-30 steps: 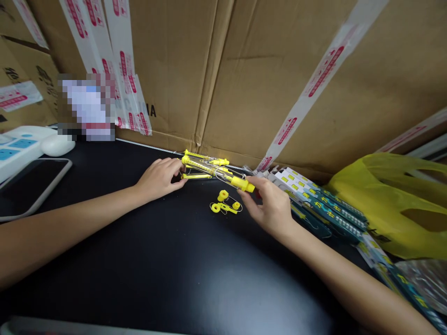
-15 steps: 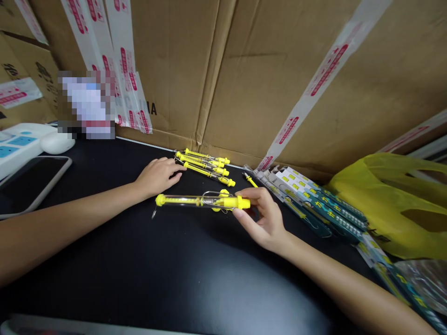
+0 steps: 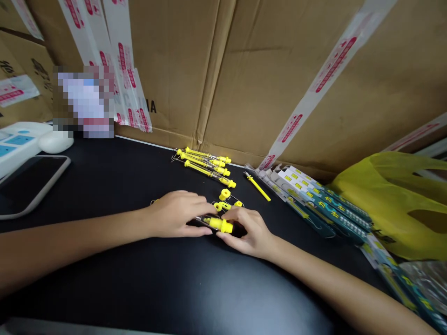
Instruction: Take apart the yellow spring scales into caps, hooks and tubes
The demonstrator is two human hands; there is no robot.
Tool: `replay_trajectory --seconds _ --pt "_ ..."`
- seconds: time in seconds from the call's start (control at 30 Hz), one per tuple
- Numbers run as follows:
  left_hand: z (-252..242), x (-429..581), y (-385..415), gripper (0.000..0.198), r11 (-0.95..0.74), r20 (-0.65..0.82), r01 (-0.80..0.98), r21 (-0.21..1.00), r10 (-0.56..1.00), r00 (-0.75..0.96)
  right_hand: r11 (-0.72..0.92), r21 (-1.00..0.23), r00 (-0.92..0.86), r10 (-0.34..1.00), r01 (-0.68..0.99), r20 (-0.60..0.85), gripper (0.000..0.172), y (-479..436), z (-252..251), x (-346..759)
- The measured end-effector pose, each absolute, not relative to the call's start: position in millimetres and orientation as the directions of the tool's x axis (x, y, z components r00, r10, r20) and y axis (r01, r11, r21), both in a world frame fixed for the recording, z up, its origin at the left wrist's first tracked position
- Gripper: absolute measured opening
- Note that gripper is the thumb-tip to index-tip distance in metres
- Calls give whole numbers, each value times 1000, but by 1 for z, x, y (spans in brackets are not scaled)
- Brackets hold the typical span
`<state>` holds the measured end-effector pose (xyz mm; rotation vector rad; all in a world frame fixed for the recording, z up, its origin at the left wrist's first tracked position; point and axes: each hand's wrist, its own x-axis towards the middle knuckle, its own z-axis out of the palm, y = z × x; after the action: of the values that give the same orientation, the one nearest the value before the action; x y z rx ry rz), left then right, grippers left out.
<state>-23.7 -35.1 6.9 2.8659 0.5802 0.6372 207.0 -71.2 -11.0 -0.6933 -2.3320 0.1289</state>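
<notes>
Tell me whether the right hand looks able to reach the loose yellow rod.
Probably yes: the yellow rod lies just beyond the right hand, with nothing visibly between them, though that hand is busy at the spring scale's yellow end.

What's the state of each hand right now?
Left hand: closed on the yellow-ended tube.
Right hand: curled around its yellow end; whether gripping, can't tell.

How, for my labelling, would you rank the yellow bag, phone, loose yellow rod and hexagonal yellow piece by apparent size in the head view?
1. Yellow bag, cut off by the frame
2. Phone, also cut off
3. Loose yellow rod
4. Hexagonal yellow piece
</notes>
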Motion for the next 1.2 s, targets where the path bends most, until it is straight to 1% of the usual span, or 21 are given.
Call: replay_trajectory --seconds 0.03,0.1,0.13,0.2,0.27,0.47,0.67,0.83,1.0,1.2 --pt "3 -23 -39 28 -933 400 348 93 356 845 861 -243 -636 498 448 590 23 -70 -11 208" --pt "-5 -23 -43 28 -925 427 371 -81 304 852 869 -151 -672 465 472 576 33 -68 -11 210" --pt "-7 -23 -43 28 -915 440 380 -135 289 851 869 -94 -692 449 486 566 36 -68 -11 210" --pt "-9 -24 -42 29 -900 456 394 -183 277 846 863 -3 -727 427 505 538 40 -67 -11 210" --pt "-9 -25 -41 29 -898 461 398 -187 278 843 864 26 -747 419 503 516 41 -66 -11 210" --pt "-9 -24 -42 29 -903 454 389 -182 274 848 889 -10 -762 399 458 511 40 -63 -12 212" --pt "-10 -24 -42 31 -900 440 385 -204 267 857 905 -93 -767 403 414 499 34 -61 -13 213" --pt "-12 -24 -43 31 -900 462 397 -180 279 842 895 -138 -760 434 423 483 34 -62 -12 212" --pt "-10 -23 -43 31 -891 452 412 -190 293 842 880 -155 -750 465 449 471 27 -62 -13 213" --pt "-11 -24 -43 31 -885 453 422 -197 299 840 890 -171 -744 448 423 496 20 -61 -16 214"
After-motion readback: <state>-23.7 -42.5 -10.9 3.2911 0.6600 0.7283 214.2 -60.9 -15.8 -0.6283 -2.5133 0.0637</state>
